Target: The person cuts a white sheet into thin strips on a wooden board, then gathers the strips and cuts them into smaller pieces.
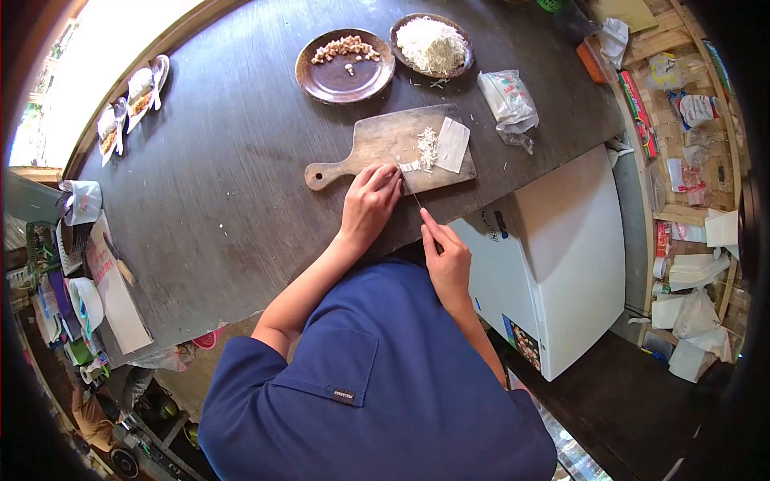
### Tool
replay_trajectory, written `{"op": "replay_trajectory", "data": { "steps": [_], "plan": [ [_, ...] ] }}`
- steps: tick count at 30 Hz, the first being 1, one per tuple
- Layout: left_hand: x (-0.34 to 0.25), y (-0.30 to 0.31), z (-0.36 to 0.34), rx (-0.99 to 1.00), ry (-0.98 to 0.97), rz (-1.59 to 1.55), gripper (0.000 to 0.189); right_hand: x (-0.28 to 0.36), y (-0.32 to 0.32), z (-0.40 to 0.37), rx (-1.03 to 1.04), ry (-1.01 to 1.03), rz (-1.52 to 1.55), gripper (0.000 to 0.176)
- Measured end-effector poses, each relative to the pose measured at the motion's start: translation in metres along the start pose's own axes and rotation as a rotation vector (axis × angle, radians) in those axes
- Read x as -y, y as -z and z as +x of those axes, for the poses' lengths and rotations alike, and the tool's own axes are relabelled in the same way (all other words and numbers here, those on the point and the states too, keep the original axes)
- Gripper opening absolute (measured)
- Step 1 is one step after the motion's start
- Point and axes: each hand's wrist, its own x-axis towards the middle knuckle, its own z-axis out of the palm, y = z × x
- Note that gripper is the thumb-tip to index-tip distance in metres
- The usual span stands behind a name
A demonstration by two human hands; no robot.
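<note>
My right hand (pixel 447 255) is closed around a thin knife (pixel 411 191), its blade pointing up and left to the near edge of the wooden cutting board (pixel 369 148). My left hand (pixel 373 199) rests on the board's near side, fingers bunched down on a white food slice (pixel 409 167) whose cut end shows by the fingertips, right at the blade. To the right of it lies a small heap of white shreds (pixel 427 148). A flat white rectangular slab (pixel 454 145) sits at the board's right end.
Beyond the board stand a brown plate (pixel 345 90) with tan chopped pieces and another plate (pixel 468 67) heaped with white shreds. A plastic packet (pixel 508 103) lies at right. A white appliance (pixel 553 248) stands beside the dark table (pixel 208 192). Spoons and small packets line the far left edge.
</note>
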Motion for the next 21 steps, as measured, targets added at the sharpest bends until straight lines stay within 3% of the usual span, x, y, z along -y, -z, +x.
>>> {"op": "replay_trajectory", "data": {
  "steps": [21],
  "plan": [
    [-0.001, -0.003, -0.003, -0.017, -0.005, 0.126, 0.022, -0.004, -0.003, -0.003, -0.020, -0.014, -0.017, 0.035]
  ]
}}
